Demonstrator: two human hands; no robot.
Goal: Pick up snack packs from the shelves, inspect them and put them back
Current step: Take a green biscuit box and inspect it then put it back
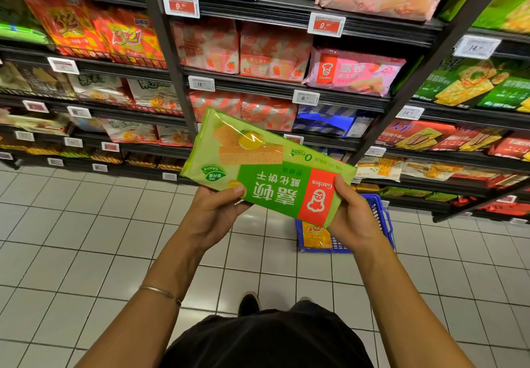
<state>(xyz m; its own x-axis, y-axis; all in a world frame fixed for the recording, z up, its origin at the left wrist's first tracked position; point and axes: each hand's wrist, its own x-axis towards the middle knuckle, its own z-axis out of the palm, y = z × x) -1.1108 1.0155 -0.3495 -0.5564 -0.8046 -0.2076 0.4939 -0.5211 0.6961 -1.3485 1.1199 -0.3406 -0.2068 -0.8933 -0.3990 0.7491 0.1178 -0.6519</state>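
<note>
Green wafer pack (pixel 266 166): one unit, off the shelves (pixel 286 89) and held in front of me above the tiled floor (pixel 86 224), print facing up and upside down to my view. My left hand (pixel 213 215) closes its grip on the near left edge, thumb on top; my right hand (pixel 354 218) grips the red-banded right end the same way. Status, as I judge it: pick-up complete, inspection in progress, return to shelf outstanding. Count: two hands engaged, one pack held. One blue basket (pixel 381 215) stands on the floor below, containing at least one orange pack (pixel 317 237). The shelved packs are too numerous and overlapped to count.
</note>
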